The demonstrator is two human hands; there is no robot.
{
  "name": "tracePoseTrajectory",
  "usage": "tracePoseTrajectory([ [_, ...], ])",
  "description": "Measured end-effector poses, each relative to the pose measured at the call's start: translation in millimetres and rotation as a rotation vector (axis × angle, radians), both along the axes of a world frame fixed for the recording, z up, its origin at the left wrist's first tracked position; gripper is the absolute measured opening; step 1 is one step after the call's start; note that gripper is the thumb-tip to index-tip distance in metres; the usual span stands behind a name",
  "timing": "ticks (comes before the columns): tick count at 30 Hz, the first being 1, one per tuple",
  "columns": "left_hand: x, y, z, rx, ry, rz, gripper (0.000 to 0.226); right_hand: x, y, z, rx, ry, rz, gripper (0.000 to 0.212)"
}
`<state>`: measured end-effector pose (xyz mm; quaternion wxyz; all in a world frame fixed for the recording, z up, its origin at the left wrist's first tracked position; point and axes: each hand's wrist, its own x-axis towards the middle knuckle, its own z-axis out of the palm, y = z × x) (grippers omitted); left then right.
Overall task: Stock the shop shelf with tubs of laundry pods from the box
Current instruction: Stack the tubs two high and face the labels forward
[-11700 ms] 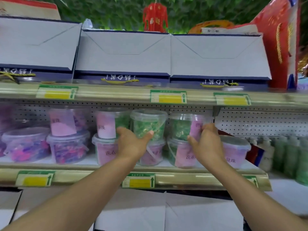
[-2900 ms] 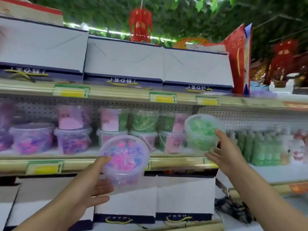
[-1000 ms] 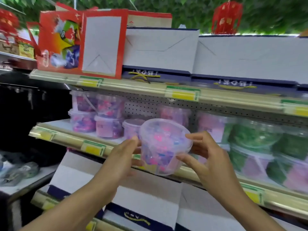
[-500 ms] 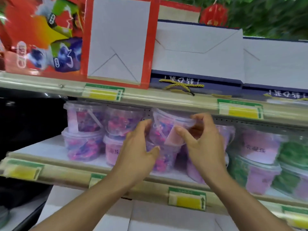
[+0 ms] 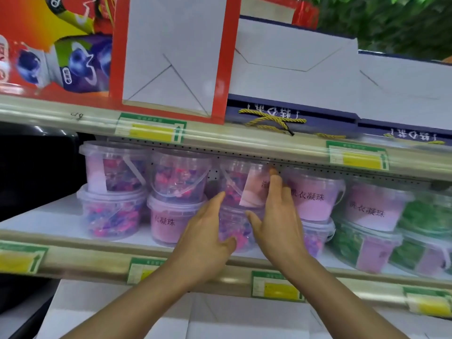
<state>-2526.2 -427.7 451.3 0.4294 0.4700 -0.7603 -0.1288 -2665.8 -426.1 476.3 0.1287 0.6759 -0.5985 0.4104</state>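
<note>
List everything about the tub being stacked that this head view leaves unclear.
- Upper tub, head view: its right side and part of its label are covered by the right hand.
- Lower tub under it: both sides hidden by the left hand and the right hand.
- Whether the upper tub sits flat on the lower lid: the joint is blurred.
- The supply box: not in view.
</note>
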Motion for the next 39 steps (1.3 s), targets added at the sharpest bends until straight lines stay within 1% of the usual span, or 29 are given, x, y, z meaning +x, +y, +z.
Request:
tracePoseTrajectory([
  [2, 0.9, 1.7, -0.4, 0.037, 0.012, 0.001, 0.085, 1.4, -4.6, 0.8, 0.003, -0.004, -0.014, 0.087],
  [5, 6.2, 8.5, -1.8, 0.071, 0.043, -0.005, 0.080, 0.9, -4.0, 0.3, -0.042, 0.010, -0.026, 0.077],
  [8, 16.6, 22.3, -2.2, 0.060, 0.058, 0.020, 0.071, -0.9, 4.8, -6.0, -0.135, 0.114, 0.013, 0.073],
  [11, 30.0, 35.4, -4.2, 0.077, 0.078, 0.067, 0.060, -5.7, 8.4, -16.2, -0.213, 0.259, 0.068, 0.068],
  [14, 43.2, 48.1, -8.2, 0.096, 0.081, 0.132, 0.053, -12.0, 4.8, -23.2, -0.212, 0.346, 0.038, 0.053],
  [16, 50.6, 57.7, -10.6, 0.096, 0.067, 0.172, 0.051, -14.7, 1.6, -28.1, -0.178, 0.363, 0.020, 0.051],
  [22, 70.6, 80.1, -13.6, 0.084, 0.026, 0.248, 0.048, -9.9, 6.7, -39.1, -0.126, 0.326, 0.061, 0.057],
  [26, 88.0, 80.3, -15.0, 0.082, 0.048, 0.280, 0.048, 7.4, 19.3, -34.1, -0.198, 0.300, 0.181, 0.060],
  [28, 99.3, 76.0, -15.8, 0.073, 0.062, 0.289, 0.049, 21.6, 24.0, -30.3, -0.272, 0.290, 0.263, 0.052],
  [30, 112.5, 68.0, -16.8, 0.043, 0.058, 0.296, 0.049, 38.1, 26.0, -27.7, -0.338, 0.277, 0.320, 0.035],
  [32, 128.0, 58.2, -18.0, -0.010, 0.050, 0.308, 0.052, 56.4, 24.4, -27.1, -0.336, 0.269, 0.343, 0.028],
  [35, 153.5, 41.5, -19.3, -0.095, 0.051, 0.327, 0.054, 86.8, 14.5, -32.2, -0.325, 0.267, 0.325, 0.023],
  [39, 193.3, 14.5, -15.1, -0.181, 0.085, 0.317, 0.059, 133.1, -1.0, -37.5, -0.328, 0.228, 0.280, 0.028],
])
